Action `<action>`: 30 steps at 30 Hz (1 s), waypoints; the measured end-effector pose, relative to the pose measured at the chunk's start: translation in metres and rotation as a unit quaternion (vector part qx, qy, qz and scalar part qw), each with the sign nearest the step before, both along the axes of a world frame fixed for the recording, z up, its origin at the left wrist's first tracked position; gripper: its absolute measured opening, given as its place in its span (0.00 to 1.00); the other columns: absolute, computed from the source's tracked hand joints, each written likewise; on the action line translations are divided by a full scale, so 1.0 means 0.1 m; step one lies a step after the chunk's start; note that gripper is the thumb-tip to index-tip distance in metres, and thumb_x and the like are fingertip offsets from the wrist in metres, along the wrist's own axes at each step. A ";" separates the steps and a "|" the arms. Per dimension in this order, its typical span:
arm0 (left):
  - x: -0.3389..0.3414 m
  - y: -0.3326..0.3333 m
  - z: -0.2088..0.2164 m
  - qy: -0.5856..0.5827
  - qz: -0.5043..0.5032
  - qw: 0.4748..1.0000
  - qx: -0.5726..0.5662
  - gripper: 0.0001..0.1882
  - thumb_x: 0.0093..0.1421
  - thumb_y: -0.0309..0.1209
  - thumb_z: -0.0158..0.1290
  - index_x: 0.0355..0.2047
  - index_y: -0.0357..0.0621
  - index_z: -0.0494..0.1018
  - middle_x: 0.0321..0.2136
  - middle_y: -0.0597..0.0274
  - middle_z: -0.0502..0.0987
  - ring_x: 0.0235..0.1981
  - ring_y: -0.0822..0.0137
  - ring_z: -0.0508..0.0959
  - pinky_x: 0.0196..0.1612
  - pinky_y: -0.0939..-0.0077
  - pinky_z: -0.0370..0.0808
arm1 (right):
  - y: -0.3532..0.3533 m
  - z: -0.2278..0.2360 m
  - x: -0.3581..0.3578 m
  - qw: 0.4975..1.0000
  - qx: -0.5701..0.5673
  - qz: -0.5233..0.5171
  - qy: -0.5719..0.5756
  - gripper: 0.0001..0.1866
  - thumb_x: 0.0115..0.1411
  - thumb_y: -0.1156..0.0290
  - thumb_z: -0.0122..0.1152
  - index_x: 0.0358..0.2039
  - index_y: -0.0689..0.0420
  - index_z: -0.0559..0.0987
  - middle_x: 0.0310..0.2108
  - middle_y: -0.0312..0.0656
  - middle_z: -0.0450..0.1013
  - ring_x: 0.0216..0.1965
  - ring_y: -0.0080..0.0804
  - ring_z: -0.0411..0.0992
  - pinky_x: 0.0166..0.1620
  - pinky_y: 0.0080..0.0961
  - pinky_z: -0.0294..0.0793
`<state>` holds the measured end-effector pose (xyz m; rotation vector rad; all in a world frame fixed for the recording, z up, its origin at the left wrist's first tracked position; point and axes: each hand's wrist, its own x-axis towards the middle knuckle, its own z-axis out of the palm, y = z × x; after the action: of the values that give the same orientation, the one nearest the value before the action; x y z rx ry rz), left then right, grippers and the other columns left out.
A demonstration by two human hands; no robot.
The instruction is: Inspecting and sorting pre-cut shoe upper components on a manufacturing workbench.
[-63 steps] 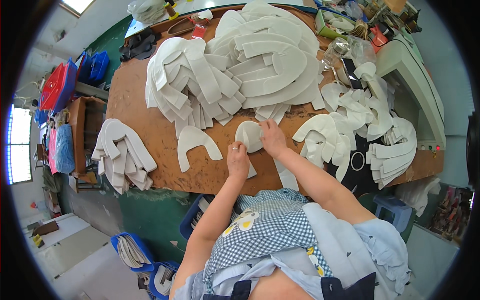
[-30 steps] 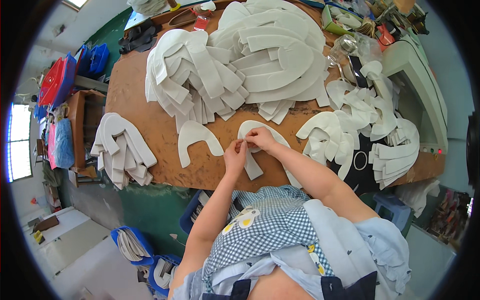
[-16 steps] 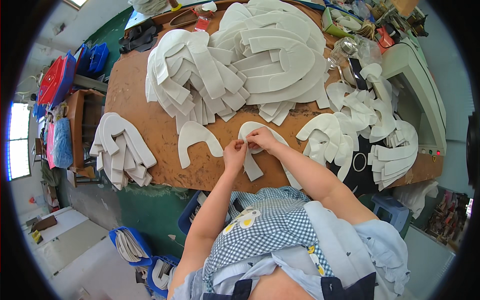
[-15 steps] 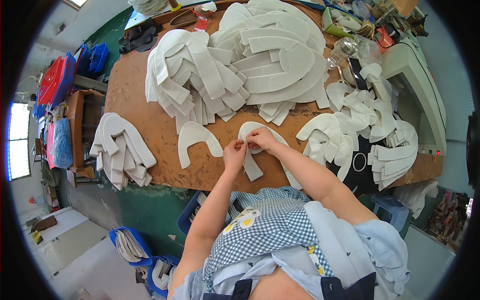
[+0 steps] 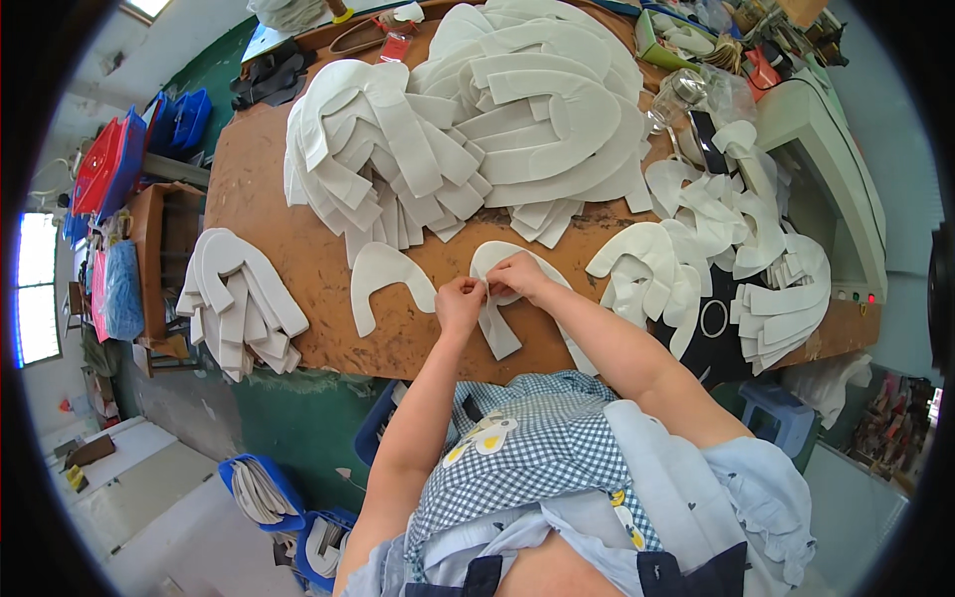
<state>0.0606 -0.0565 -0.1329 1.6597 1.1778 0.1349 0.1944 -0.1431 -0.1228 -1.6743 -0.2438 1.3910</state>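
Observation:
A white U-shaped padded piece [image 5: 500, 333] lies in front of me at the table's near side, its open end toward me. My left hand [image 5: 461, 304] pinches the inner edge of its left leg, fingers closed. Close beside it, my right hand [image 5: 519, 277] is closed at the same edge, near the curve. The fingertips of both hands almost meet there; whether a second thin layer lies between them is hidden. Just left of my hands rests a thinner white U-shaped piece [image 5: 386, 274], flat on the brown table [image 5: 328, 323] and untouched.
Large heaps of white U-shaped pieces [image 5: 557, 119] cover the far side. A smaller stack [image 5: 239, 298] sits at the left, with loose thin pieces [image 5: 647, 264] at the right. Farther right stand another stack [image 5: 796, 298] and a cream-coloured machine [image 5: 831, 169]. Blue bins [image 5: 261, 490] stand below left.
Both hands stay at the same edge with barely any movement. The whole view has shifted very slightly.

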 end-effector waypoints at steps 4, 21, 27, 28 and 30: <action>0.06 -0.01 0.06 0.014 -0.006 1.000 0.000 0.09 0.50 0.33 0.57 0.26 0.41 0.80 0.19 0.61 0.80 0.22 0.69 0.81 0.30 0.75 0.76 | -0.02 -0.05 0.01 1.000 0.001 -0.018 0.000 0.06 0.48 0.73 0.60 0.24 0.61 0.82 0.22 0.39 0.78 0.24 0.25 0.77 0.27 0.18 0.75; -0.04 0.03 -0.09 -0.021 0.013 0.999 -0.025 0.12 0.52 0.35 0.57 0.29 0.38 0.79 0.21 0.59 0.80 0.22 0.69 0.80 0.28 0.76 0.75 | 0.00 -0.04 0.01 1.000 0.011 0.020 -0.003 0.08 0.54 0.69 0.59 0.31 0.60 0.81 0.27 0.38 0.79 0.28 0.26 0.78 0.29 0.19 0.76; 0.05 -0.07 0.18 -0.034 0.060 0.993 -0.101 0.13 0.53 0.34 0.59 0.31 0.34 0.74 0.21 0.60 0.78 0.20 0.73 0.78 0.23 0.78 0.74 | -0.05 -0.05 -0.03 0.998 0.032 0.002 -0.060 0.07 0.52 0.70 0.60 0.26 0.61 0.79 0.22 0.41 0.77 0.24 0.30 0.78 0.28 0.25 0.77; 0.02 -0.08 0.19 0.024 0.006 0.999 -0.030 0.13 0.53 0.33 0.59 0.31 0.35 0.73 0.21 0.61 0.78 0.20 0.73 0.78 0.21 0.78 0.73 | -0.05 -0.02 -0.05 0.975 0.021 0.080 -0.209 0.08 0.50 0.70 0.62 0.29 0.60 0.79 0.25 0.42 0.76 0.29 0.34 0.77 0.33 0.29 0.77; -0.06 -0.06 0.16 0.032 -0.010 0.998 -0.044 0.13 0.53 0.32 0.59 0.31 0.34 0.72 0.21 0.61 0.77 0.21 0.73 0.78 0.21 0.77 0.75 | -0.06 0.03 -0.05 0.923 0.012 0.156 -0.351 0.11 0.48 0.69 0.65 0.32 0.59 0.78 0.29 0.43 0.76 0.34 0.37 0.76 0.38 0.32 0.77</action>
<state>0.0549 -0.0623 -0.1171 1.6073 1.1978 0.0164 0.1896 -0.1486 -0.1200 -2.1280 -0.9646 0.9327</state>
